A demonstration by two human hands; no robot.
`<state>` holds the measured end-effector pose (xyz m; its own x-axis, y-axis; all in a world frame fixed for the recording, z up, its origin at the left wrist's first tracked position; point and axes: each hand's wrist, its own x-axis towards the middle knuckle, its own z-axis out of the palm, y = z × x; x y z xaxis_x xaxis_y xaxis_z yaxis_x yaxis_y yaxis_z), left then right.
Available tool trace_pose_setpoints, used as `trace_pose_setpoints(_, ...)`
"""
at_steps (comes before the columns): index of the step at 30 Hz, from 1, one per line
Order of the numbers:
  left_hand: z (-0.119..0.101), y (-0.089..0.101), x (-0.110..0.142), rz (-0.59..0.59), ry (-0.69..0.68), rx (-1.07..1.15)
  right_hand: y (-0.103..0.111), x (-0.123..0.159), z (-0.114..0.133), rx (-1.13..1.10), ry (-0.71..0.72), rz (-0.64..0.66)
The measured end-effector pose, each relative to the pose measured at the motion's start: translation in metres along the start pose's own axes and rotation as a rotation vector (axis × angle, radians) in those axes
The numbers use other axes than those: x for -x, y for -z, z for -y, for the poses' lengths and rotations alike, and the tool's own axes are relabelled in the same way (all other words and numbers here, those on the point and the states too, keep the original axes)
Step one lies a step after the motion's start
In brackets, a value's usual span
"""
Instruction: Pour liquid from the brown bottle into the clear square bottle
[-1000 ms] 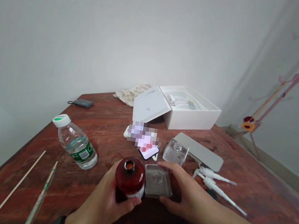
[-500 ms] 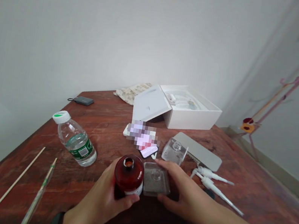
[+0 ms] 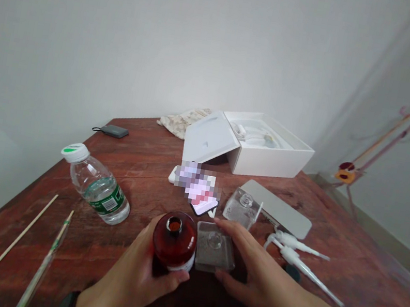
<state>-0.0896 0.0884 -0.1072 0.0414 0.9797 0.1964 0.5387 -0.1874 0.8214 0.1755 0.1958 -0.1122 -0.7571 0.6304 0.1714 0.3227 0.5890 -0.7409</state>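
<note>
My left hand (image 3: 132,272) is wrapped round an amber bottle (image 3: 178,241) whose neck is uncapped. The bottle stands upright, with part of a white label showing low on its front. Close against its right side is a clear, square-shouldered bottle (image 3: 212,251), also open at the neck. My right hand (image 3: 258,280) holds this clear bottle by its right side, fingers behind and thumb in front. A second clear bottle (image 3: 240,209) stands just behind it. To the right of my right hand lie two white pump heads (image 3: 296,255) with long tubes.
A water bottle (image 3: 106,194), a bare wooden chopstick (image 3: 15,241) and wrapped chopsticks (image 3: 43,262) are on the left. Behind my hands lie a partly blurred phone (image 3: 204,207) and a silver slab (image 3: 282,208). An open white box (image 3: 272,162) stands farther back, near a grey pouch-like item (image 3: 114,131).
The camera view has shifted slightly, so things at the sides sit a little farther outward. Both hands keep their hold on the two bottles, which stay side by side.
</note>
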Motion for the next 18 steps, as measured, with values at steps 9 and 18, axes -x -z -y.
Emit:
trace_pose_setpoints(9,-0.003,-0.003,-0.001,-0.048,-0.029,0.078,-0.002,0.004,-0.007,0.023,-0.087,0.047)
trace_pose_setpoints(18,-0.011,0.000,-0.004,-0.101,-0.128,0.114,0.000,0.007,-0.008,0.047,-0.098,0.095)
